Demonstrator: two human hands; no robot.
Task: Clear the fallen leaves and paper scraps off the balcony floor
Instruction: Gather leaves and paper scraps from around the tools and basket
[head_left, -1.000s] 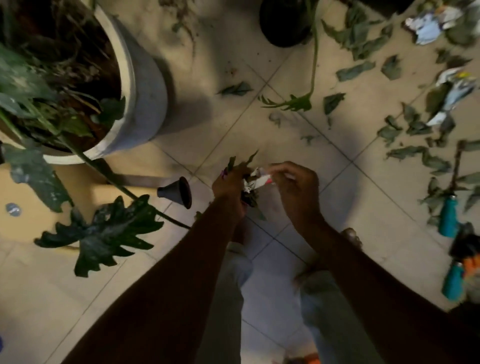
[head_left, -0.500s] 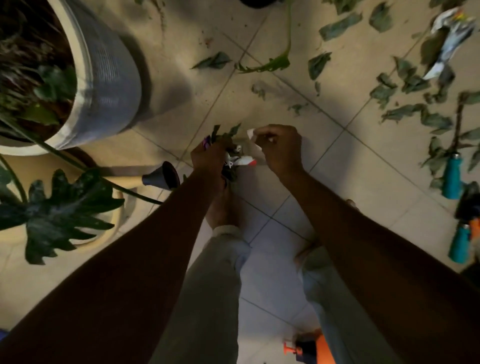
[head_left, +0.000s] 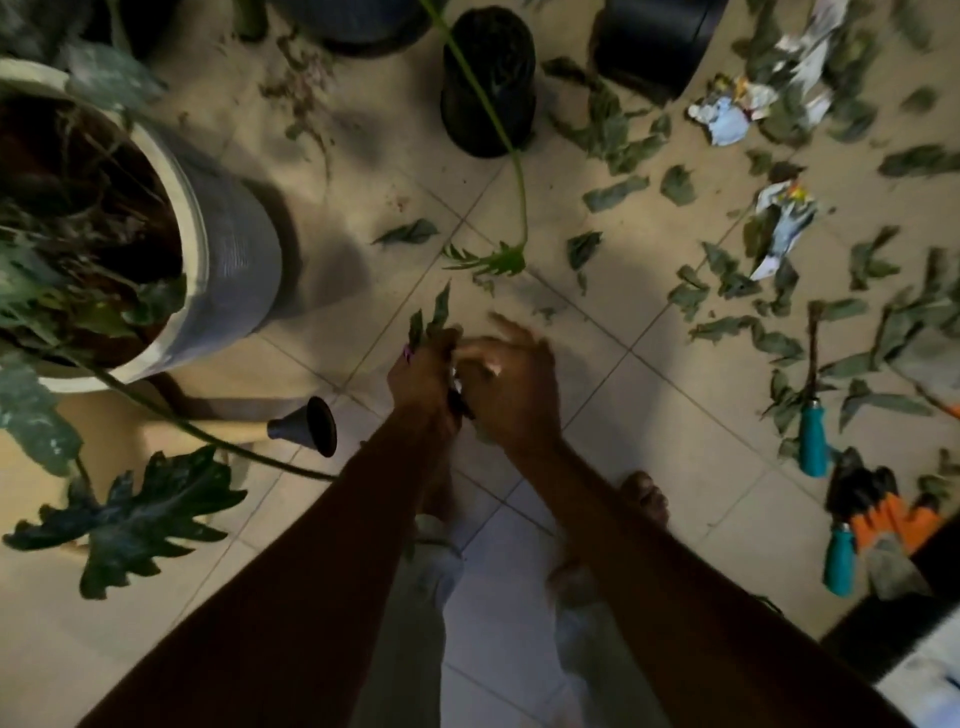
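Left hand (head_left: 422, 376) gripped bunch of green leaves (head_left: 435, 318); whitish scrap (head_left: 455, 372) between hands mostly hidden. Right hand (head_left: 511, 389) motion-blurred, grip unclear.

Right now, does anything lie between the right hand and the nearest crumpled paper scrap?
Nothing solid: only loose leaves scatter the tiles between right hand and paper scrap. The teal-handled tools lie off that line.
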